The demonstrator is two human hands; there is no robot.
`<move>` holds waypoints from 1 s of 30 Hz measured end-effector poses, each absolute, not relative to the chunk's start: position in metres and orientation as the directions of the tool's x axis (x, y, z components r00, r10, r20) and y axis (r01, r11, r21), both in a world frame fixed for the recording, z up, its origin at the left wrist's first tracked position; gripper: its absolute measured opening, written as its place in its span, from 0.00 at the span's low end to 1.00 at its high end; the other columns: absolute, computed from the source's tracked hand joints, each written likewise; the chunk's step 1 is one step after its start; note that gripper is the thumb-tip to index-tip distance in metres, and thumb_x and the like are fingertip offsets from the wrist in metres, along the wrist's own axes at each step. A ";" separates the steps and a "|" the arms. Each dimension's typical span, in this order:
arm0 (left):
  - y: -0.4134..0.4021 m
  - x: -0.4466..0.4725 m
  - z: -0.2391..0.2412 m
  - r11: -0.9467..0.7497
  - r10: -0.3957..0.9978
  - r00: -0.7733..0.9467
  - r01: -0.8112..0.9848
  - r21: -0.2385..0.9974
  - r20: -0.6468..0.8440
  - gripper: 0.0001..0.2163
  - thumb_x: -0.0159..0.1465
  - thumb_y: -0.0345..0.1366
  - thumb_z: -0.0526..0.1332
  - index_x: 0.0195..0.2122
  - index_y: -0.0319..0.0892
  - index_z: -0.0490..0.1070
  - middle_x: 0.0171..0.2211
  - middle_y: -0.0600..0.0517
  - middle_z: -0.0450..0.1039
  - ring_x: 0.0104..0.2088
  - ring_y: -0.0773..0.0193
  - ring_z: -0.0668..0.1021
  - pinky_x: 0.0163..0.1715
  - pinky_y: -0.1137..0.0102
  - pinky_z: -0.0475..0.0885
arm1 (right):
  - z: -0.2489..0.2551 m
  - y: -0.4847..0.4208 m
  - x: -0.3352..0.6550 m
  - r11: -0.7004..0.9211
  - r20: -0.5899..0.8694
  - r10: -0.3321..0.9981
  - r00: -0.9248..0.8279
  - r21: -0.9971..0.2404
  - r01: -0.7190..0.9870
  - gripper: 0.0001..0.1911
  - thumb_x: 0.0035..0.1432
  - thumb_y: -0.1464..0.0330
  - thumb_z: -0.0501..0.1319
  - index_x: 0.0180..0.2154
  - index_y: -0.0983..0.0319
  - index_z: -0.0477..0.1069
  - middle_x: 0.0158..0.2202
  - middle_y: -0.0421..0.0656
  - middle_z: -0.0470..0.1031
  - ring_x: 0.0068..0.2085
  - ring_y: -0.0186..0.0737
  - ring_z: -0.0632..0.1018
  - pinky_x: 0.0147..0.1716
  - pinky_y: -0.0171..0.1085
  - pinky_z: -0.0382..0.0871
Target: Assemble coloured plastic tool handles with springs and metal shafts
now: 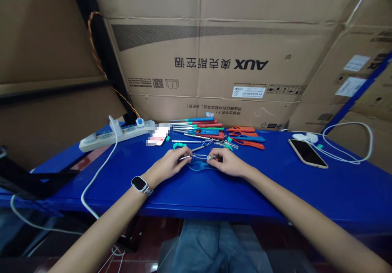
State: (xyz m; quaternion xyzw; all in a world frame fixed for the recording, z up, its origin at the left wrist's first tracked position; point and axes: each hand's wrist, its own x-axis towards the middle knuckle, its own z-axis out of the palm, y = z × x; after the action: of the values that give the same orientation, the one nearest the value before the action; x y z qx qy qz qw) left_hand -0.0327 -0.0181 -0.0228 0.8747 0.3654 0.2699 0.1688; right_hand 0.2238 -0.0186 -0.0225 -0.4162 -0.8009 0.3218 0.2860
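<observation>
My left hand [171,163], with a smartwatch on its wrist, is closed in a pinch on a thin silver metal rod [187,157] over the blue table [275,187]. My right hand [227,161] is closed too, pinching a small metal part at the other end of a thin white wire loop [200,156] between the hands. Under and between both hands lies a blue plastic handle piece [199,167]. Just behind the hands lie several screwdriver-like tools with blue, red and green handles [202,125] and orange and blue plastic handle pieces [248,138].
A white power strip [104,136] with a plugged charger sits at the back left, its cable running off the front edge. A phone [308,153] and white charger with coiled cable [346,146] lie at the right. Cardboard boxes [208,61] stand behind the table.
</observation>
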 end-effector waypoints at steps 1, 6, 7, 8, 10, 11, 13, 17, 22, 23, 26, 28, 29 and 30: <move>-0.018 -0.033 -0.023 -0.681 0.727 0.586 0.549 0.485 0.357 0.09 0.72 0.43 0.52 0.43 0.45 0.68 0.35 0.53 0.75 0.32 0.63 0.76 0.32 0.70 0.67 | -0.023 -0.019 0.224 0.451 0.194 0.850 -0.490 -0.749 0.486 0.08 0.58 0.65 0.60 0.33 0.64 0.73 0.28 0.41 0.72 0.28 0.34 0.68 0.31 0.35 0.63; -0.014 -0.033 -0.028 -0.677 0.730 0.588 0.551 0.487 0.350 0.08 0.72 0.42 0.52 0.42 0.45 0.67 0.34 0.54 0.73 0.31 0.64 0.74 0.31 0.70 0.66 | -0.021 -0.020 0.222 0.489 0.220 0.838 -0.499 -0.707 0.510 0.07 0.59 0.67 0.60 0.34 0.65 0.74 0.30 0.42 0.73 0.29 0.35 0.70 0.32 0.35 0.64; -0.014 -0.034 -0.028 -0.676 0.731 0.588 0.555 0.484 0.346 0.08 0.72 0.42 0.52 0.42 0.45 0.67 0.34 0.53 0.73 0.31 0.64 0.74 0.31 0.70 0.67 | -0.021 -0.021 0.222 0.497 0.225 0.836 -0.501 -0.699 0.515 0.07 0.59 0.67 0.60 0.34 0.65 0.74 0.31 0.42 0.73 0.29 0.35 0.71 0.32 0.35 0.64; -0.014 -0.034 -0.028 -0.680 0.729 0.588 0.561 0.471 0.351 0.08 0.72 0.42 0.53 0.42 0.45 0.67 0.35 0.53 0.73 0.32 0.64 0.74 0.32 0.70 0.67 | -0.021 -0.022 0.222 0.504 0.232 0.834 -0.502 -0.690 0.519 0.07 0.59 0.68 0.60 0.33 0.65 0.74 0.31 0.42 0.74 0.30 0.35 0.71 0.33 0.35 0.64; -0.016 -0.035 -0.026 -0.711 0.703 0.591 0.577 0.402 0.395 0.08 0.71 0.41 0.54 0.44 0.44 0.67 0.38 0.51 0.73 0.36 0.62 0.75 0.37 0.68 0.69 | -0.022 -0.023 0.220 0.519 0.241 0.827 -0.507 -0.672 0.528 0.07 0.60 0.67 0.60 0.33 0.64 0.74 0.31 0.42 0.73 0.30 0.35 0.71 0.33 0.36 0.64; -0.017 -0.034 -0.024 -0.737 0.674 0.598 0.580 0.346 0.434 0.08 0.71 0.41 0.55 0.45 0.43 0.68 0.41 0.50 0.73 0.40 0.60 0.75 0.41 0.66 0.69 | -0.022 -0.023 0.220 0.526 0.243 0.824 -0.512 -0.664 0.532 0.08 0.60 0.67 0.60 0.32 0.64 0.74 0.31 0.42 0.73 0.30 0.35 0.70 0.34 0.36 0.63; -0.022 -0.031 -0.020 -0.800 0.578 0.638 0.566 0.200 0.508 0.08 0.70 0.39 0.56 0.46 0.42 0.68 0.45 0.47 0.72 0.45 0.57 0.73 0.47 0.62 0.68 | -0.024 -0.022 0.219 0.535 0.243 0.818 -0.522 -0.654 0.535 0.08 0.60 0.66 0.60 0.31 0.63 0.74 0.29 0.40 0.72 0.29 0.35 0.70 0.34 0.36 0.63; -0.032 -0.017 -0.016 -0.869 0.374 0.765 0.486 -0.089 0.524 0.08 0.72 0.35 0.53 0.42 0.41 0.71 0.41 0.47 0.73 0.41 0.59 0.72 0.42 0.64 0.67 | -0.026 -0.020 0.219 0.542 0.250 0.812 -0.527 -0.660 0.521 0.08 0.60 0.66 0.60 0.30 0.63 0.73 0.26 0.38 0.69 0.28 0.34 0.68 0.34 0.36 0.63; -0.034 -0.007 -0.020 -0.835 0.313 0.801 0.488 -0.254 0.510 0.11 0.73 0.34 0.51 0.43 0.40 0.73 0.38 0.47 0.74 0.38 0.60 0.72 0.40 0.65 0.67 | -0.027 -0.019 0.217 0.517 0.238 0.823 -0.517 -0.692 0.504 0.09 0.59 0.66 0.60 0.29 0.64 0.72 0.25 0.38 0.69 0.28 0.33 0.67 0.31 0.34 0.60; -0.034 -0.006 -0.021 -0.825 0.314 0.807 0.493 -0.276 0.501 0.11 0.73 0.34 0.51 0.43 0.41 0.73 0.38 0.48 0.74 0.38 0.60 0.73 0.39 0.65 0.67 | -0.027 -0.019 0.217 0.507 0.229 0.826 -0.515 -0.700 0.502 0.09 0.59 0.66 0.60 0.29 0.64 0.71 0.24 0.37 0.68 0.27 0.33 0.67 0.30 0.34 0.60; -0.033 -0.007 -0.023 -0.800 0.324 0.821 0.503 -0.327 0.471 0.09 0.72 0.32 0.53 0.46 0.41 0.73 0.38 0.48 0.75 0.39 0.60 0.74 0.40 0.65 0.68 | -0.027 -0.018 0.215 0.471 0.196 0.840 -0.506 -0.726 0.501 0.10 0.58 0.66 0.60 0.27 0.64 0.70 0.23 0.36 0.66 0.26 0.32 0.65 0.29 0.34 0.58; -0.033 -0.008 -0.024 -0.793 0.327 0.822 0.507 -0.339 0.466 0.09 0.72 0.30 0.54 0.48 0.41 0.72 0.41 0.47 0.75 0.40 0.59 0.75 0.41 0.65 0.68 | -0.026 -0.018 0.215 0.442 0.172 0.849 -0.500 -0.749 0.494 0.09 0.58 0.65 0.60 0.28 0.64 0.71 0.22 0.36 0.66 0.26 0.32 0.64 0.29 0.34 0.58; -0.033 -0.008 -0.024 -0.795 0.322 0.821 0.505 -0.337 0.471 0.09 0.71 0.29 0.54 0.48 0.41 0.72 0.42 0.47 0.76 0.41 0.59 0.75 0.41 0.65 0.69 | -0.026 -0.018 0.214 0.428 0.162 0.852 -0.497 -0.761 0.487 0.09 0.58 0.65 0.60 0.29 0.64 0.71 0.23 0.36 0.66 0.26 0.32 0.64 0.28 0.34 0.58; -0.033 -0.008 -0.024 -0.802 0.314 0.822 0.497 -0.330 0.474 0.09 0.71 0.29 0.53 0.48 0.40 0.71 0.43 0.46 0.76 0.42 0.59 0.75 0.42 0.64 0.70 | -0.026 -0.018 0.214 0.417 0.154 0.854 -0.497 -0.774 0.477 0.09 0.58 0.65 0.60 0.29 0.65 0.72 0.23 0.36 0.66 0.26 0.32 0.64 0.28 0.33 0.58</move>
State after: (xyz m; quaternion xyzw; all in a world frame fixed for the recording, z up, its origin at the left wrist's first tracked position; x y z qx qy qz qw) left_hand -0.0079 -0.0333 -0.0237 0.9275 0.2187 0.2024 -0.2258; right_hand 0.2143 -0.0179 -0.0257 -0.4185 -0.7950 0.3411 0.2765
